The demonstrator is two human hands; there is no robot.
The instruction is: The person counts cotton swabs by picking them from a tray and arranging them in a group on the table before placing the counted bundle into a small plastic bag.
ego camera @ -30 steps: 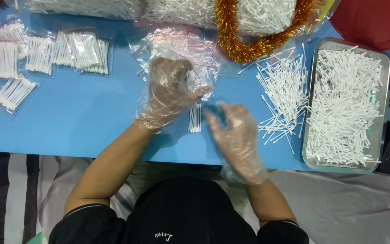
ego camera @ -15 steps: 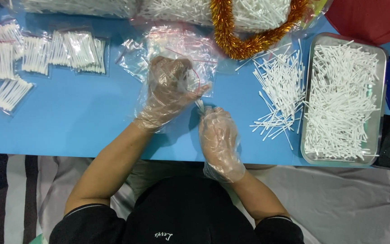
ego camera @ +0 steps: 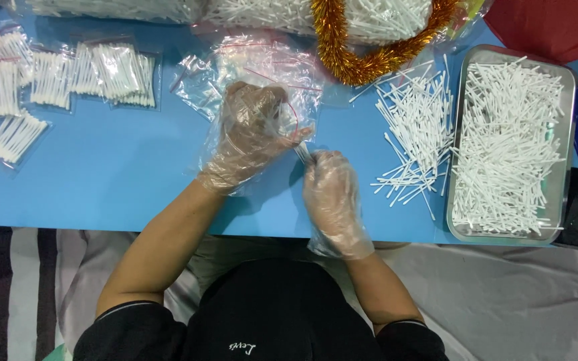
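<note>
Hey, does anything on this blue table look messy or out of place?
Yes. A loose heap of white sticks lies scattered on the blue table beside the metal tray, not in it. An orange tinsel garland also seems odd among the packing supplies.

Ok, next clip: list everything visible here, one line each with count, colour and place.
table: one, blue, under everything.
metal tray: one, silver, far right, heaped with white sticks.
loose sticks: a pile, white, just left of the tray.
filled bags: several, clear with white sticks, upper left.
empty bags: a loose stack, clear, top centre behind the hands.
large bags: at least two, clear, full of white sticks, along the top edge.
tinsel: one strand, gold-orange, top centre.
small bundle of sticks: white, between both hands.
left hand: clear glove, at a bag.
right hand: clear glove, pinching the bundle.
</note>
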